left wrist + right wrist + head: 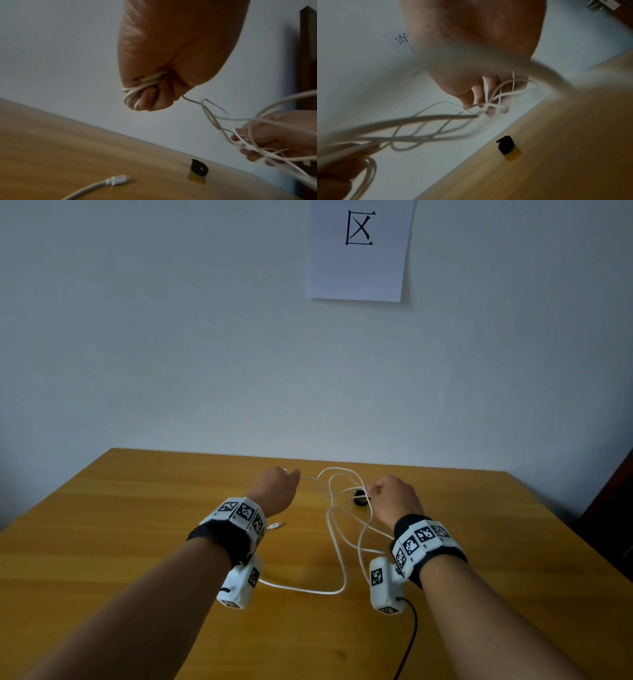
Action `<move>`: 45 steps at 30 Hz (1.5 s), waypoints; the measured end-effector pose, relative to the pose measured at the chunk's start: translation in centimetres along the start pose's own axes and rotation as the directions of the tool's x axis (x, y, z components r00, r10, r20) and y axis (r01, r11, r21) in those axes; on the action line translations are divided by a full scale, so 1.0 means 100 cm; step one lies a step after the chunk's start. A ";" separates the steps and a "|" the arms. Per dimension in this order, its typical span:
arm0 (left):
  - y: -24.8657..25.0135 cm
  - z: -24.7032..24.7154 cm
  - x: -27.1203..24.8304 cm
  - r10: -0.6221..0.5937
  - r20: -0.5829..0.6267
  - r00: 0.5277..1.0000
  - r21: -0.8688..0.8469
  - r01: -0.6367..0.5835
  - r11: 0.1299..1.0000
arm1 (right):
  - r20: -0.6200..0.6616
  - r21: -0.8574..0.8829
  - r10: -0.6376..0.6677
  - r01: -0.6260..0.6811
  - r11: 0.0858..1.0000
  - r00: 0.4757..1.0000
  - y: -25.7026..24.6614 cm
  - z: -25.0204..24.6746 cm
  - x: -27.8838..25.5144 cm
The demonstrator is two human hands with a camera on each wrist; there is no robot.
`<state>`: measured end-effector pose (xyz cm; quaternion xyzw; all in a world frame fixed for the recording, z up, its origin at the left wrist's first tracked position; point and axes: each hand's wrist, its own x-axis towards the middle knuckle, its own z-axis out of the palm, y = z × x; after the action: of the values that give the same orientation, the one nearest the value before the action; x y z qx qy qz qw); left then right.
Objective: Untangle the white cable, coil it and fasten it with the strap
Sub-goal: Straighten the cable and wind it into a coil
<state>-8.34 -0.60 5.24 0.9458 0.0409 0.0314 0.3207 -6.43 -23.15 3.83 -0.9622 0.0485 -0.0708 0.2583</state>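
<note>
My left hand (275,487) is clenched on gathered turns of the thin white cable (337,542); right hand (394,498) pinches tangled loops, held apart to free them. Small black strap (360,497) waits near the wooden table (102,542)'s far edge.

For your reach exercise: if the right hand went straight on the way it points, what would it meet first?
Probably the black strap, lying on the table just beyond the right hand; past it, the wall. Depth is unclear.
</note>
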 end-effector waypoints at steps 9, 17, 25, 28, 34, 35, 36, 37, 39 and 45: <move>0.020 0.006 -0.002 0.026 -0.037 0.999 -0.048 -0.028 0.998 | -0.139 0.344 -0.418 0.440 0.830 0.898 -0.065 -0.026 -0.024; 0.025 0.002 -0.004 -0.104 0.093 0.990 -0.442 0.135 0.887 | 0.042 0.359 -0.422 0.380 0.853 0.906 -0.084 -0.013 -0.039; 0.032 -0.003 -0.014 -0.065 0.204 0.977 -0.592 0.176 0.786 | 0.040 0.076 -0.424 0.421 0.904 0.905 -0.079 -0.005 -0.046; 0.031 -0.007 -0.013 -0.059 0.212 0.976 -0.651 0.186 0.736 | 0.004 -0.075 -0.441 0.441 0.895 0.897 -0.074 -0.004 -0.043; 0.026 -0.013 -0.014 -0.061 0.222 0.973 -0.754 0.211 0.622 | 0.006 -0.170 -0.358 0.354 0.920 0.934 -0.056 0.000 -0.034; 0.026 -0.014 -0.013 -0.058 0.219 0.974 -0.779 0.210 0.591 | 0.003 -0.193 -0.333 0.327 0.925 0.943 -0.053 0.001 -0.031; 0.024 -0.016 -0.013 -0.055 0.214 0.975 -0.804 0.208 0.558 | 0.008 -0.203 -0.307 0.303 0.931 0.952 -0.049 0.003 -0.028; 0.024 -0.018 -0.013 -0.053 0.208 0.977 -0.823 0.204 0.529 | 0.022 -0.211 -0.286 0.284 0.935 0.958 -0.045 0.003 -0.025; 0.023 -0.022 -0.012 -0.058 0.198 0.979 -0.832 0.199 0.518 | 0.027 -0.216 -0.284 0.283 0.935 0.959 -0.036 0.005 -0.020; 0.029 -0.014 -0.016 -0.043 0.230 0.972 -0.779 0.211 0.590 | 0.011 -0.272 -0.326 0.317 0.909 0.945 -0.038 0.006 -0.021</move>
<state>-9.89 -2.22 8.12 0.6952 0.0599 -0.0653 0.7133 -8.22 -19.32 5.00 -0.9818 -0.0967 -0.1219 0.1088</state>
